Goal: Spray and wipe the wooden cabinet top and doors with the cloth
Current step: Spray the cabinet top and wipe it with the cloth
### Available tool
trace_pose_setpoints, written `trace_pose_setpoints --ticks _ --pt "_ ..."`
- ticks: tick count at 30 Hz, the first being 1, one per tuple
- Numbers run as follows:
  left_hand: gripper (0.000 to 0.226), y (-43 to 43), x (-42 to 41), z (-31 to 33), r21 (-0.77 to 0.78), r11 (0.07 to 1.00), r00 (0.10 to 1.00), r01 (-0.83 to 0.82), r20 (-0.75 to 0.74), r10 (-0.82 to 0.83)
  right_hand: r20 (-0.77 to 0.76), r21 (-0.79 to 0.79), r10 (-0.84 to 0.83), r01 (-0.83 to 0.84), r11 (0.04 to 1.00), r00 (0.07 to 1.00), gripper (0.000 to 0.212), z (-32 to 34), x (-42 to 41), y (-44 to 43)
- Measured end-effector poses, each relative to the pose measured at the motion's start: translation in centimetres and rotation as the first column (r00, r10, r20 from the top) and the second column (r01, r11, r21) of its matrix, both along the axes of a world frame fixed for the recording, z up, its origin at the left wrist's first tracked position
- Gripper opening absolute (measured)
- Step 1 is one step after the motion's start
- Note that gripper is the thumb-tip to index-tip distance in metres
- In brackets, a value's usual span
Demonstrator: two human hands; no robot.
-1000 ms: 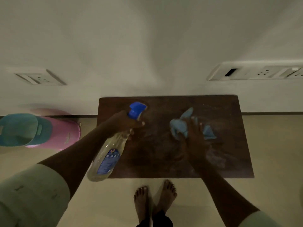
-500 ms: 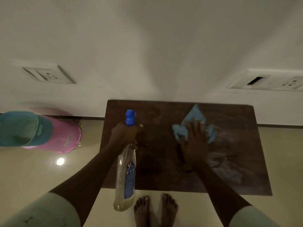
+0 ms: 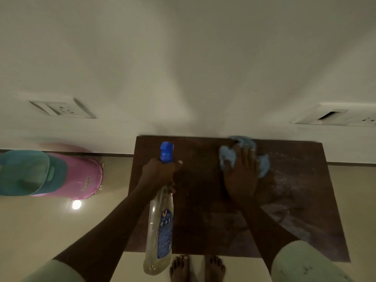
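The dark wooden cabinet top (image 3: 295, 200) lies below me against the white wall, with wet streaks on its right half. My right hand (image 3: 241, 176) presses flat on a crumpled blue cloth (image 3: 227, 157) near the top's back edge. My left hand (image 3: 158, 174) grips the neck of a clear spray bottle (image 3: 160, 224) with a blue nozzle pointing toward the wall; the bottle hangs over the top's left part. The cabinet doors are hidden below the top.
A pink tub with a teal tub (image 3: 24, 171) resting in it stands on the floor to the left. Wall sockets (image 3: 61, 108) sit left and right (image 3: 333, 117) above the cabinet. My bare feet (image 3: 197, 267) stand at the front edge.
My right hand has slid the cloth away from me to the back edge by the wall. The spray bottle has swung from tilted left to hanging nearly straight down.
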State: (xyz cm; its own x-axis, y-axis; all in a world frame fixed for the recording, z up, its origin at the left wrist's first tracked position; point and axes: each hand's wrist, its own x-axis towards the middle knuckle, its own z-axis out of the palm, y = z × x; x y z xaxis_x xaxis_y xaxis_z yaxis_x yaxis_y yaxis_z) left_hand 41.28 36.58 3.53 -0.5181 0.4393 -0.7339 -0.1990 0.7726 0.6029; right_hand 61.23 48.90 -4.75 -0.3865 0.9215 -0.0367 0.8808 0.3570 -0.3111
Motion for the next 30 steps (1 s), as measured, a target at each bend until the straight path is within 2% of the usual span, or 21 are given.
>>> trace_pose_setpoints --ticks 2,3,6,8,11,13,15,17,19,21,22,23,26,28,30 --pt "0.026 0.1 -0.7 0.2 -0.012 1.000 1.000 0.013 0.023 -0.013 -0.055 -0.044 -0.161 0.159 0.986 0.985 0.058 0.3 -1.6 0.8" --pt "0.026 0.0 -1.0 0.3 -0.026 0.999 0.999 0.026 0.023 -0.025 -0.089 -0.047 -0.148 0.145 0.988 0.985 0.057 0.3 -3.3 0.4" --pt "0.026 -0.5 -2.0 0.1 -0.026 0.998 0.998 0.050 0.032 -0.049 -0.192 -0.038 0.045 -0.053 0.998 0.980 0.055 0.3 -8.6 -2.4" --pt "0.026 -0.8 -2.4 -0.2 -0.010 0.999 0.997 0.052 0.048 -0.052 -0.199 -0.085 0.196 -0.216 0.973 0.960 0.059 0.0 -10.3 -4.0" --pt "0.022 -1.1 -2.6 -0.8 -0.015 0.998 0.997 0.064 0.036 -0.063 -0.235 -0.107 0.478 -0.512 0.852 0.846 0.058 -0.3 -10.6 -4.0" --pt "0.026 -1.1 -2.5 -1.0 -0.022 0.998 0.998 0.055 0.039 -0.054 -0.170 -0.040 0.575 -0.589 0.807 0.800 0.055 -0.4 -9.3 -2.6" --pt "0.032 -1.0 -2.2 -1.1 -0.039 0.998 0.998 0.047 0.050 -0.045 -0.055 0.057 0.519 -0.516 0.855 0.853 0.051 -0.7 -6.6 -0.5" --pt "0.036 -1.0 -2.1 -1.0 -0.054 0.998 0.998 0.034 0.061 -0.031 -0.011 0.101 0.334 -0.331 0.938 0.943 0.050 -1.0 -3.1 1.4" --pt "0.038 -1.2 -2.0 -1.0 -0.054 0.998 0.996 0.030 0.081 -0.026 -0.009 0.095 0.125 -0.124 0.988 0.992 0.055 -1.0 -1.5 1.6" --pt "0.039 -1.5 -1.8 -0.9 -0.054 0.998 0.995 0.021 0.096 -0.016 -0.089 0.047 -0.023 0.027 0.999 0.996 0.055 -0.7 -3.3 0.0" --pt "0.039 -1.6 -1.7 -0.9 -0.049 0.999 0.995 0.017 0.096 -0.013 -0.130 0.001 -0.013 0.013 1.000 0.991 0.057 -0.5 -4.8 -1.1" --pt "0.038 -1.7 -1.7 -0.8 -0.037 0.999 0.996 0.018 0.091 -0.014 -0.143 -0.059 0.070 -0.080 0.995 0.987 0.058 -0.3 -6.3 -2.3" --pt "0.036 -2.0 -1.9 -0.5 0.012 0.999 0.997 0.051 0.059 -0.052 -0.082 -0.187 0.442 -0.449 0.874 0.893 0.065 -0.4 -8.6 -7.6" --pt "0.032 -2.2 -1.9 -0.2 0.030 0.997 0.996 0.074 0.042 -0.075 -0.023 -0.201 0.530 -0.523 0.828 0.848 0.067 -0.5 -7.2 -11.1" --pt "0.032 -2.5 -1.7 0.0 0.028 0.996 0.995 0.086 0.051 -0.088 0.011 -0.149 0.472 -0.465 0.872 0.881 0.064 -0.5 -3.5 -12.7"
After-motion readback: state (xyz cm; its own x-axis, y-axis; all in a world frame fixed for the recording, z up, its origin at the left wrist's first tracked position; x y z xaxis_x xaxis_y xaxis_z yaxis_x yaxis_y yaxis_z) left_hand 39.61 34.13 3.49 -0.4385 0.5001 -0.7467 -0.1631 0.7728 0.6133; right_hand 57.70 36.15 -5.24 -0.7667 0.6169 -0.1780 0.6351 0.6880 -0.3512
